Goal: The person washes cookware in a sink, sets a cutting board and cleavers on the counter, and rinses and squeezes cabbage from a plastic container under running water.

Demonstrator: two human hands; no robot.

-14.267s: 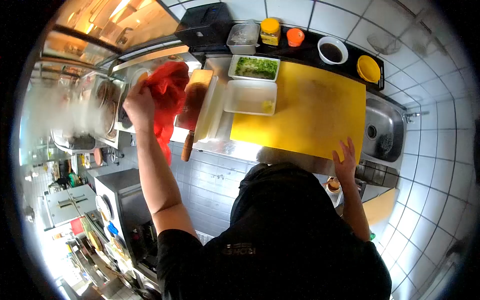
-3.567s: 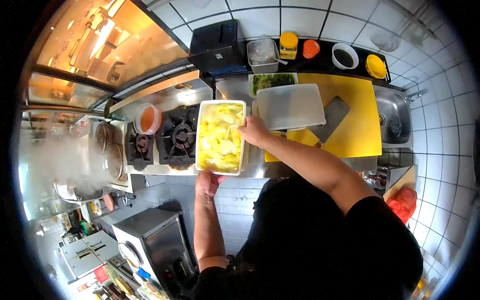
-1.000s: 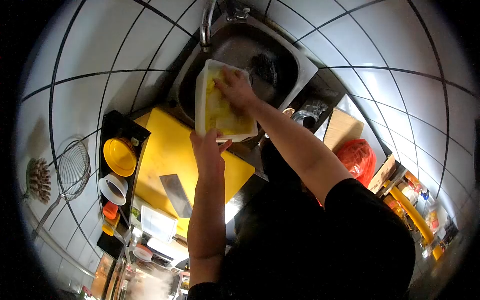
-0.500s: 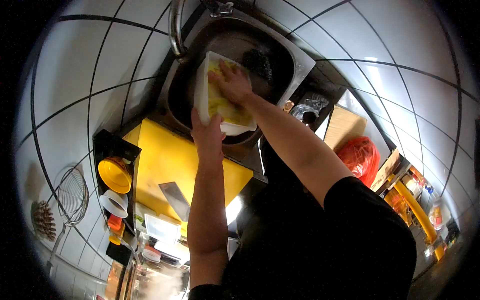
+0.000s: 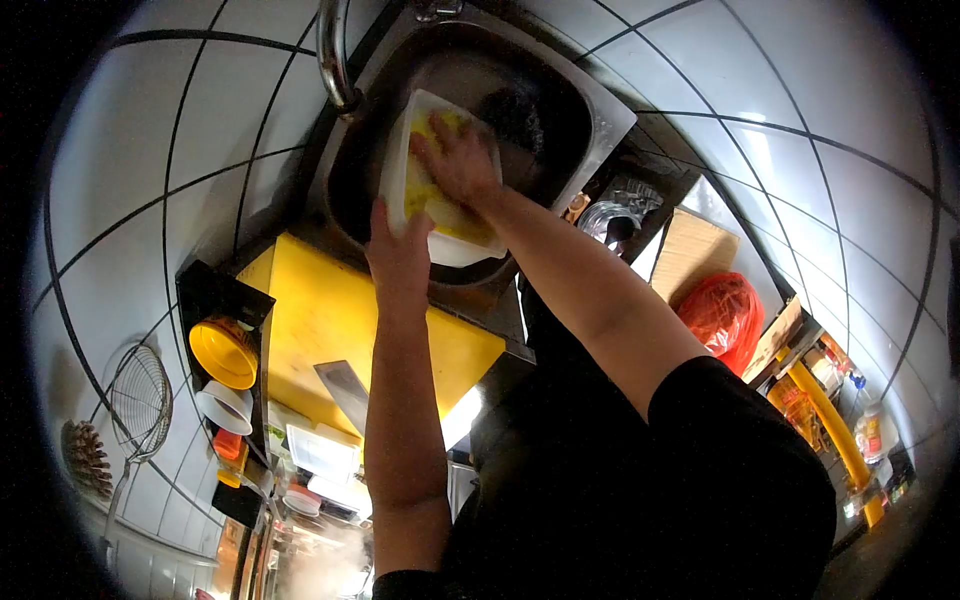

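Note:
A white rectangular plastic container (image 5: 466, 252) is held over the sink basin (image 5: 345, 185). Inside it is yellow food (image 5: 420, 198), wet-looking and too blurred to name. My left hand (image 5: 400, 250) grips the container's near left corner, thumb over the rim and fingers outside. My right hand (image 5: 460, 165) is inside the container, palm down, its fingers spread on the yellow food. The undersides of its fingers are hidden.
A faucet (image 5: 334, 60) hangs over the sink's left side. Nearer stands a yellow cutting board (image 5: 310, 310) with a cleaver (image 5: 343, 390) on it. A strainer (image 5: 142, 400) and brush (image 5: 87, 458) hang left. A red plastic bag (image 5: 722, 318) lies right.
The container and both hands sit slightly further left and higher in the view, which has itself shifted a little. My right hand stays on the yellow food, and my left grip is unchanged.

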